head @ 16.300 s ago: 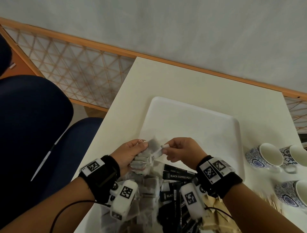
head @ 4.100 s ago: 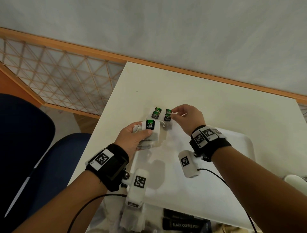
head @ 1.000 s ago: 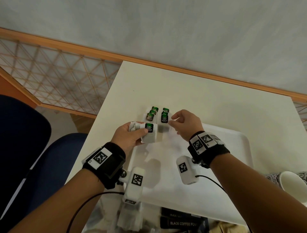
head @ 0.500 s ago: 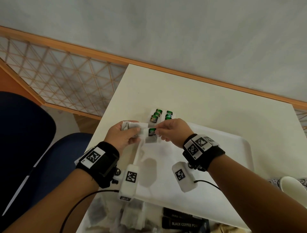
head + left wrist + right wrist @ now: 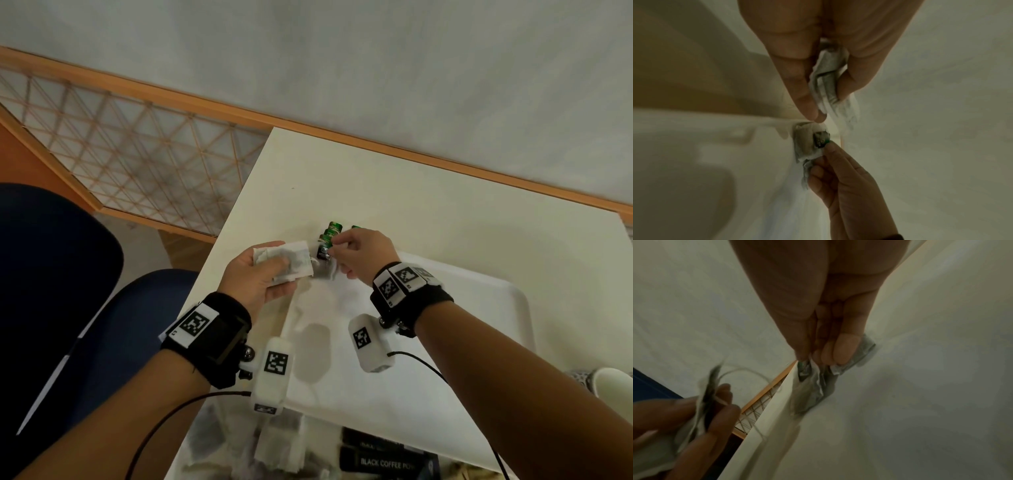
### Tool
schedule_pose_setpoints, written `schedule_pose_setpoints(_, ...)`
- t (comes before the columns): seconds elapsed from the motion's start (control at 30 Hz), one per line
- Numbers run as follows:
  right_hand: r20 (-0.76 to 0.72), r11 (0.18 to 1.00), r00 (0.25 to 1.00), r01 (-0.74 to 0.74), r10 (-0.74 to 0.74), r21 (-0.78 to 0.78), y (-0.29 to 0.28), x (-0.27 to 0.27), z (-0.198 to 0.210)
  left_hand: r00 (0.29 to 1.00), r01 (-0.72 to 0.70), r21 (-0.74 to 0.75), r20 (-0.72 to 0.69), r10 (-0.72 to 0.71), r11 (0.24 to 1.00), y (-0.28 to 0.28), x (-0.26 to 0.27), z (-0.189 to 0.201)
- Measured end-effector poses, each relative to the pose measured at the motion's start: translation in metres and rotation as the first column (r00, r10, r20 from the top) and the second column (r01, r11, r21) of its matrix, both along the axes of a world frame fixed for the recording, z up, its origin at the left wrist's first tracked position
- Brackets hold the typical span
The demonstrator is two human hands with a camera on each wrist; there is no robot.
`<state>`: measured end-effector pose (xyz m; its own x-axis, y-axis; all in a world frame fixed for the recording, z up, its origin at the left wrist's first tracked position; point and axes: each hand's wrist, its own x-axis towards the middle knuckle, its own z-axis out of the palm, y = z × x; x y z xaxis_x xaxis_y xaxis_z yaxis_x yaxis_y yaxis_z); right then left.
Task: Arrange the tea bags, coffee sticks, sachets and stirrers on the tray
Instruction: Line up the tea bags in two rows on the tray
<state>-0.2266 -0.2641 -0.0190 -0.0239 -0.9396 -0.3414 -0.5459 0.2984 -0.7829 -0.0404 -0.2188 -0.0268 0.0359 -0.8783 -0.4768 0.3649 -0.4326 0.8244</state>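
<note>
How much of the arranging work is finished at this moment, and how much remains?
Early stage. Several tea bags already lie at the tray's far left corner. The right hand is placing another; the left hand holds a bundle. Coffee sticks and more tea bags wait off the tray.

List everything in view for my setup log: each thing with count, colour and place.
Tray: one, white, on the table.
Table: one, cream, against the wall.
Tea bags on tray: several with green tags, exact count unclear, far left corner.
Tea bags in hand: small white bunch, in the left hand.
Spare tea bags: white pile, near edge, blurred.
Coffee sticks: black, at least two, near edge.
Cup: one seen, white and blue patterned, right edge.
Chair: dark blue, left.
Left hand: grips the bunch.
Right hand: fingers pinch a tea bag at the corner.
</note>
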Motion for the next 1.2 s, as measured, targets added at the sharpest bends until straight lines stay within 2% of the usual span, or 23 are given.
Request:
schedule_pose_setpoints(0.13,-0.048,0.987,0.998,-0.048,0.041,-0.152,0.008,-0.006,0.005,1.000,0.002,0.028,-0.027,-0.001,1.000,0.000,-0.010,0.002)
schedule_pose_setpoints(0.3,-0.052,0.909,0.955,-0.294,0.292,-0.294,0.028,-0.010,0.017,0.997,0.059,0.035,-0.046,-0.057,0.998,0.006,-0.028,0.007)
schedule_pose_setpoints(0.4,0.029,0.912,0.958,-0.262,0.285,-0.317,0.032,-0.015,0.020,0.993,0.111,0.028,-0.041,-0.109,0.993,0.009,-0.035,0.007)
schedule_pose_setpoints(0.63,0.226,0.987,0.967,-0.092,0.120,-0.130,0.029,-0.030,0.032,0.994,0.110,0.051,-0.030,-0.108,0.993,0.007,-0.037,0.008)
schedule_pose_setpoints(0.7,0.230,0.989,0.967,-0.088,0.113,-0.115,0.028,-0.031,0.034,0.994,0.110,0.049,-0.029,-0.109,0.993,0.006,-0.034,0.008)
schedule_pose_setpoints(0.83,0.186,0.988,0.980,-0.048,0.075,-0.148,0.025,-0.035,0.033,0.999,0.049,0.027,-0.017,-0.049,0.998,0.002,-0.026,0.005)
schedule_pose_setpoints(0.9,0.112,0.988,0.992,-0.044,0.062,-0.151,0.023,-0.040,0.031,1.000,0.002,0.018,0.007,-0.002,1.000,0.000,-0.019,0.004)
schedule_pose_setpoints(1.1,0.011,0.983,0.983,-0.183,0.183,-0.026,0.024,-0.046,0.024,0.998,-0.068,-0.008,0.001,0.068,0.998,-0.006,-0.006,0.005)
schedule_pose_setpoints(1.2,-0.078,0.982,0.979,-0.189,0.190,0.021,0.018,-0.046,0.015,0.998,-0.068,-0.004,-0.016,0.068,0.998,-0.008,-0.004,0.004)
